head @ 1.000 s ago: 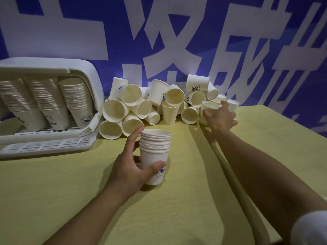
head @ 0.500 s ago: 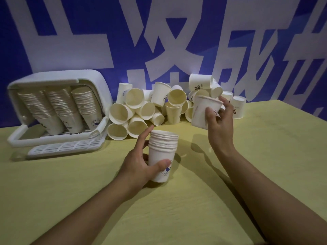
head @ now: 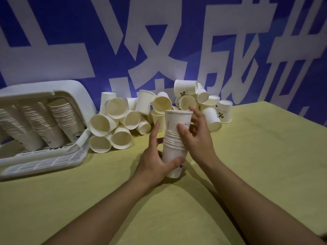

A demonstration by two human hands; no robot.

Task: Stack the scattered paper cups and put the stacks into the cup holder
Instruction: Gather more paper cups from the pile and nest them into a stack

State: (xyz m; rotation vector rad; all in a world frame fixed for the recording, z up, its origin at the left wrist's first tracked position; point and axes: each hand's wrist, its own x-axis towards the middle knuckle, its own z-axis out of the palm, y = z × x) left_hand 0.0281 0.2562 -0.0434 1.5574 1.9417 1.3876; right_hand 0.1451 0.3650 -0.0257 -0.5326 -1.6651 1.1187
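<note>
Left hand (head: 155,161) grips the cup stack (head: 174,154) (upright on the desk (head: 256,165)); right hand (head: 196,138) fingers curl round the top cup (head: 177,121)

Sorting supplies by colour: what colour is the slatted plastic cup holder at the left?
White, seen in the head view: the slatted plastic cup holder is white all over.

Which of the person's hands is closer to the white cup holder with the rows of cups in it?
Left. The left hand grips the cup stack on the side facing the cup holder. The right hand holds the stack's far side, farther from the holder.
</note>
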